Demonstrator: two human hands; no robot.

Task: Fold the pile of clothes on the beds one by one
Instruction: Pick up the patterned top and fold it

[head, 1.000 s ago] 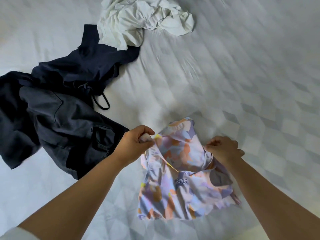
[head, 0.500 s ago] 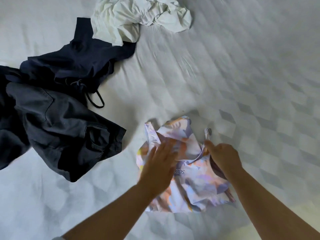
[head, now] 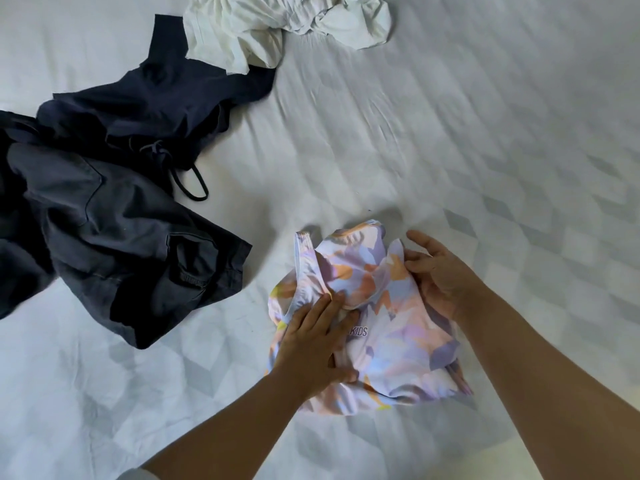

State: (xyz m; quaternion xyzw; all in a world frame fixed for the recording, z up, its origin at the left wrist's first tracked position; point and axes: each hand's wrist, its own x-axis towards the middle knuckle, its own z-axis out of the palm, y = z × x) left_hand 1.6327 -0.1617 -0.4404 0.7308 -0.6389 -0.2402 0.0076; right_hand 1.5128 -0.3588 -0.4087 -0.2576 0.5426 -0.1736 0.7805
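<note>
Pastel-patterned top point(head: 391, 317), printed in lilac, orange, pale blue and pink with the letters "KIDS" on its front, lies crumpled on the bed point(head: 450, 133) at about five o'clock from the middle of the view. One shoulder strap point(head: 304, 261) stands out at its eleven o'clock corner.

Both hands are on it. The left hand point(head: 315, 337) lies flat on the garment's nine o'clock side, fingers straight and pressing the cloth down, thumb spread toward the hem. The right hand point(head: 440, 271) sits at the garment's two o'clock edge, fingers loosely spread and touching the fabric; whether they pinch a fold is hard to tell, but they look relaxed rather than clenched.

At nine o'clock in the view, well apart from the top, a dark grey garment point(head: 114, 247) with a pocket lies rumpled. A navy garment point(head: 156, 109) with a drawstring lies just beyond it at ten o'clock and overlaps it. At twelve o'clock a crumpled white garment point(head: 277, 26) rests partly over the navy one's far edge.
</note>
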